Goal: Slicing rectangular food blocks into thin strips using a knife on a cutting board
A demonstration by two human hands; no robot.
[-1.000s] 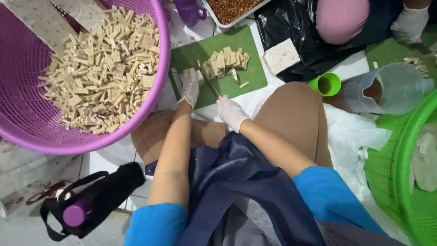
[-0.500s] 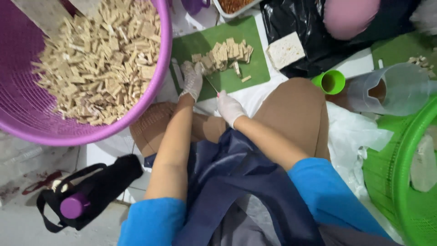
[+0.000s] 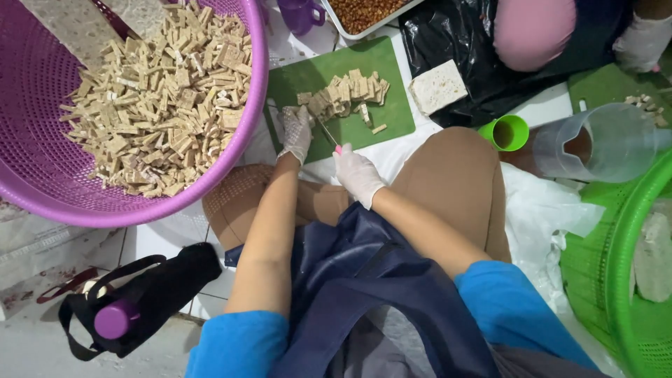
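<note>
A green cutting board (image 3: 392, 112) lies on the floor in front of my knees, with a row of cut beige tempeh strips (image 3: 346, 92) on it. My left hand (image 3: 297, 130), in a white glove, rests on the left end of the strips. My right hand (image 3: 357, 173), also gloved, grips a small knife (image 3: 329, 133) with a pink handle; its blade points at the strips. A big purple basket (image 3: 231, 150) at the left is heaped with cut tempeh pieces (image 3: 157, 98).
A whole tempeh block (image 3: 437, 87) lies on black plastic beyond the board. A small green cup (image 3: 508, 132), a clear jug (image 3: 602, 143) and a green basket (image 3: 609, 280) are at right. A black bag with a purple bottle (image 3: 115, 318) lies bottom left. Another person's gloved hand (image 3: 640, 42) is top right.
The camera has tilted so the board and basket sit lower in view. Both hands stay at the board, with the knife at the strips.
</note>
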